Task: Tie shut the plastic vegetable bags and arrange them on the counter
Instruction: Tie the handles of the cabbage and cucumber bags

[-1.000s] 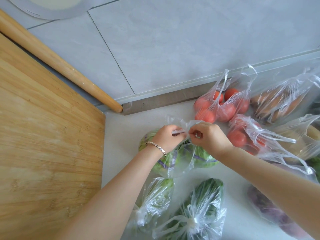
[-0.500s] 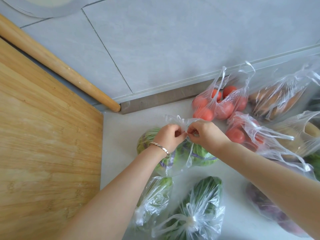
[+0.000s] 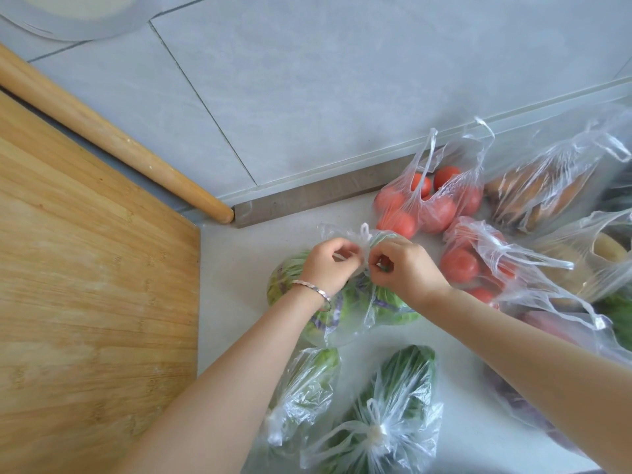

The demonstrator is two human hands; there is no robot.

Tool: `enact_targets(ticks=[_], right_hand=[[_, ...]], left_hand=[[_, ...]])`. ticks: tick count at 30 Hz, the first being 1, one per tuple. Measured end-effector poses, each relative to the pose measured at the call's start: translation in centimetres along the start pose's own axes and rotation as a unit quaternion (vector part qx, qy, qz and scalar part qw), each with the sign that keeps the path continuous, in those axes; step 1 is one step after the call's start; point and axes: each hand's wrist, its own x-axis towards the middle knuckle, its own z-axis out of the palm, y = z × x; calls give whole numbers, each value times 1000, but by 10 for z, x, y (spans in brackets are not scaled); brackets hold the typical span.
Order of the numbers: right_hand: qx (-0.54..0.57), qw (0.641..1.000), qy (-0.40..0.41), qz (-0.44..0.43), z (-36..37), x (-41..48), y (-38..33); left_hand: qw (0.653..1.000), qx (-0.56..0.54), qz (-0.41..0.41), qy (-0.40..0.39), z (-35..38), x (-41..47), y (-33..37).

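The left hand (image 3: 327, 265) and the right hand (image 3: 408, 272) both pinch the handles of the green vegetable bag (image 3: 381, 306) with curled fingers. The bag lies near the back edge of the counter (image 3: 239, 265).

We find nothing to read here. The plastic bags (image 3: 393, 405) are clear and bear no print that we can make out, and neither the wooden board (image 3: 85, 302) nor the wall tiles (image 3: 342, 80) carry any lettering, label, brand, number or sign.
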Motion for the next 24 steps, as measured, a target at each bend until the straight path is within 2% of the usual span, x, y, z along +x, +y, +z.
enact_targets(ticks=[3,7,11,14,17,20,24], right_hand=[[5,1000,12,23,1,-1,-5],[5,1000,14,5,-1,-2,-7],[1,1000,16,23,1,1,-5],[4,999,8,45,-3,6,-9],[-2,1000,-11,14,-6,8,-11],[-20,999,-16,-30,-6,2,-11],[-19,999,-22,-39,-8,3,-10]], left_hand=[[990,-100,-88,-37,-13,2,9],[996,-26,-71,-39,-11,10,12],[999,-42,-30,8,-7,18,13],[994,-56,-56,76,-6,21,7],[988,-32,-81,127,-5,22,-5],[984,-41,-102,140,-3,21,-11],[983,-31,-108,148,-3,24,-12]])
